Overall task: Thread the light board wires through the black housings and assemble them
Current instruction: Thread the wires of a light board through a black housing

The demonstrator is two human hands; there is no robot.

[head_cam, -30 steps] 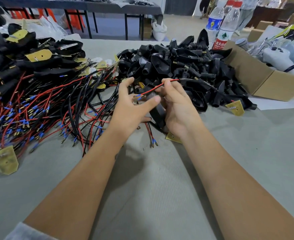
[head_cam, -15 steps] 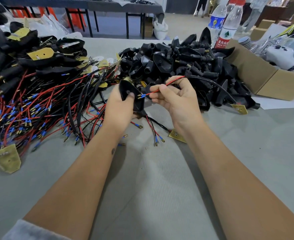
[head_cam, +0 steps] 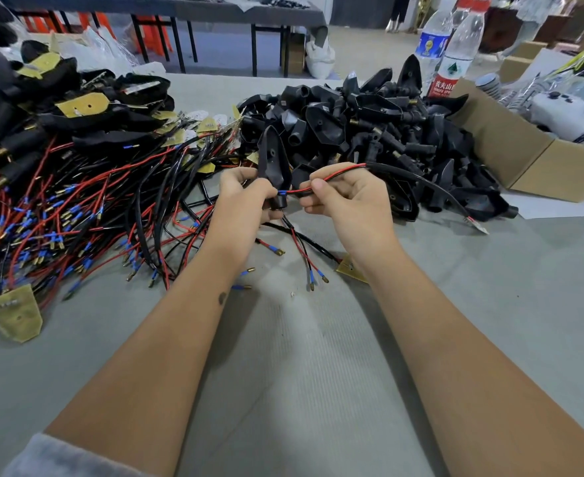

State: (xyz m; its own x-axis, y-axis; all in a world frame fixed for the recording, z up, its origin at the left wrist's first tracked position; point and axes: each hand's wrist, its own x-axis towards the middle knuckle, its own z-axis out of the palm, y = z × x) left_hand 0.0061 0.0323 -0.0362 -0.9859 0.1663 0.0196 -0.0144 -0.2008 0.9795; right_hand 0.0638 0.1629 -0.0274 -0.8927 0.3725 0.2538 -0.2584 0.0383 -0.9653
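Left hand [head_cam: 245, 197] grips black housing [head_cam: 274, 160] (upright); right hand [head_cam: 347, 201] pinches red wire [head_cam: 331, 173].

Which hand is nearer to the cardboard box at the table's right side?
The right hand. It pinches the red wire just right of centre, with the black housing pile between it and the cardboard box. The left hand is farther left, gripping a black housing.

The left hand [head_cam: 245, 197] hides the black housing's [head_cam: 274, 160] lower end and the wire tips.
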